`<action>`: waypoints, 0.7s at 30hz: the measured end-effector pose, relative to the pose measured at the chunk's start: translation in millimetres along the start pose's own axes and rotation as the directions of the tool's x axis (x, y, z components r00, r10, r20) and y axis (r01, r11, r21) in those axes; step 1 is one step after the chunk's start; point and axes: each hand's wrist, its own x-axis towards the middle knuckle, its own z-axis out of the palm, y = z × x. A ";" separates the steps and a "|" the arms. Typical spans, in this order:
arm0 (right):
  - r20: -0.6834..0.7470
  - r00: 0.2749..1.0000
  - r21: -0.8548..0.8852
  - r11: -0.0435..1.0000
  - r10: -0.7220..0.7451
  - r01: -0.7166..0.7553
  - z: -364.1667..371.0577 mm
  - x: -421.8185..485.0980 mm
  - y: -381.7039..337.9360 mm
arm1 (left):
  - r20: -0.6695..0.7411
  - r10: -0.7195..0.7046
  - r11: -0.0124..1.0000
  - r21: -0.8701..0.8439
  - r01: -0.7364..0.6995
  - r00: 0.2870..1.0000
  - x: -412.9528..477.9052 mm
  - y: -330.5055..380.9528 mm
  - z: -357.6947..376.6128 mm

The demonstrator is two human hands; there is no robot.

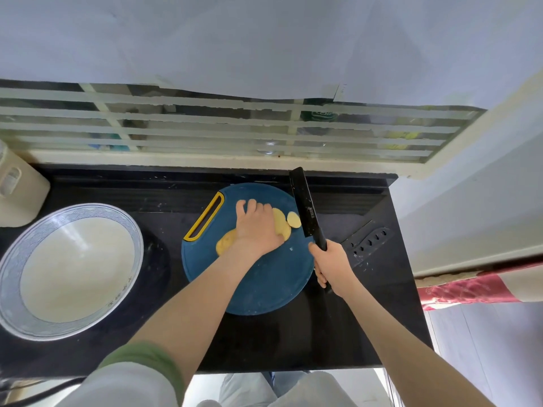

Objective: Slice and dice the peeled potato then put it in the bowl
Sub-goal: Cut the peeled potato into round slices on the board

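Left hand (255, 227) curled over potato (226, 242), pinning it on board (264, 289); cut slices (293, 219) just right of hand. Right hand (332, 262) grips knife (304, 207), blade right of slices.

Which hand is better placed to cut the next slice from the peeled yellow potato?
The right hand: its grip is on the black broad-bladed knife, whose blade stands just right of the peeled yellow potato on the round blue cutting board. The left hand lies over the potato, holding it.

Soft daylight comes through the window (205, 127). The bowl (88, 210) shines a little. Edges bend, and things look slightly blurry.
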 end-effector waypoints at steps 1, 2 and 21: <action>-0.001 1.000 -0.010 1.000 -0.002 0.002 0.2 0.1 -0.9 | -0.010 0.011 1.000 0.003 -0.011 1.000 1.5 3.4 -0.8; -0.002 1.000 -0.023 1.000 -0.004 0.004 -0.6 1.0 -2.4 | -0.004 0.024 1.000 0.015 -0.024 1.000 4.9 7.4 -1.1; 0.122 0.991 -0.246 0.965 -0.059 0.088 63.8 -21.7 -29.6 | 0.037 -0.111 0.987 -0.114 0.115 0.993 -53.5 -71.2 8.2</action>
